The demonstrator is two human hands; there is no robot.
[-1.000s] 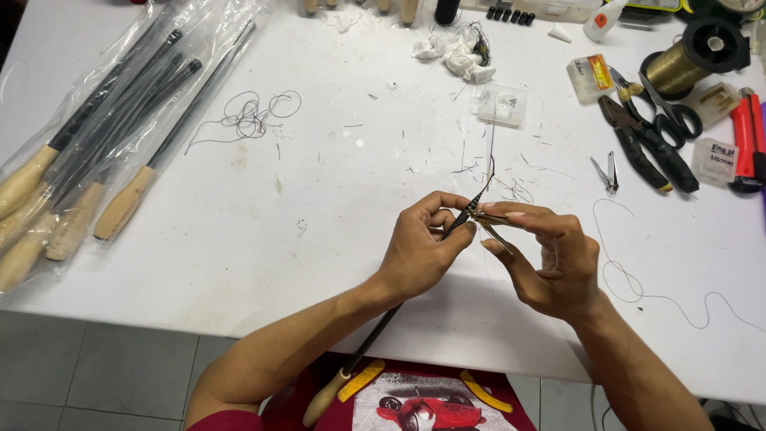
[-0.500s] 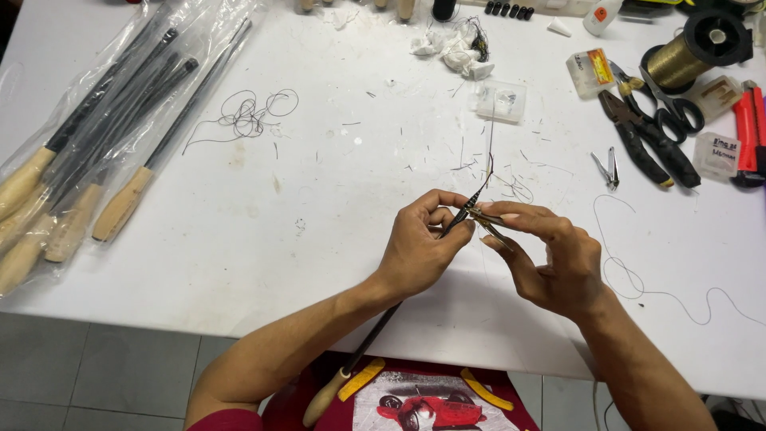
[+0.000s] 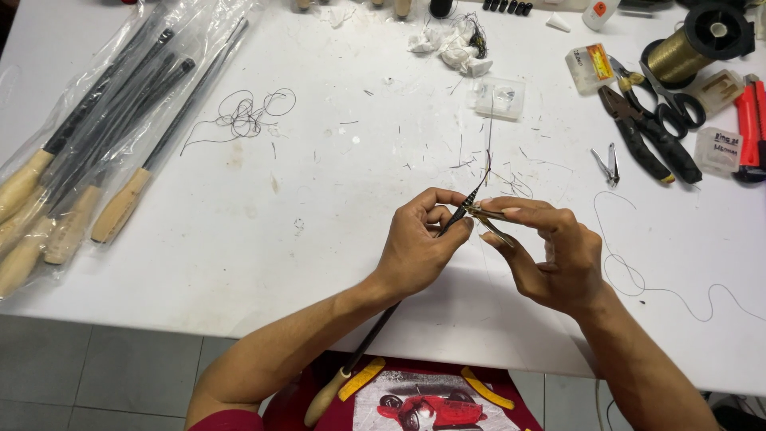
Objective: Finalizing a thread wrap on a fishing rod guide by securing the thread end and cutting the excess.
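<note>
My left hand point(image 3: 419, 243) pinches the thin black shaft of a long rod point(image 3: 471, 203) near its tip; its pale wooden handle point(image 3: 323, 399) hangs below the table edge by my lap. My right hand point(image 3: 550, 247) holds a small metal guide piece point(image 3: 488, 215) against the rod, right beside the left fingertips. A fine gold thread point(image 3: 488, 164) runs up from the spot where both hands meet. Both hands hover just above the white table point(image 3: 319, 223).
Several bagged rods with wooden handles point(image 3: 88, 160) lie at the left. A loose black thread tangle point(image 3: 243, 116) sits mid-left. At the right are pliers and scissors point(image 3: 650, 128), nail clippers point(image 3: 610, 164), a gold thread spool point(image 3: 690, 44), small plastic boxes point(image 3: 499, 97) and a red cutter point(image 3: 750, 120).
Hardly anything differs. Both hands keep the same grip on the rod and guide piece, with only slight finger shifts.
</note>
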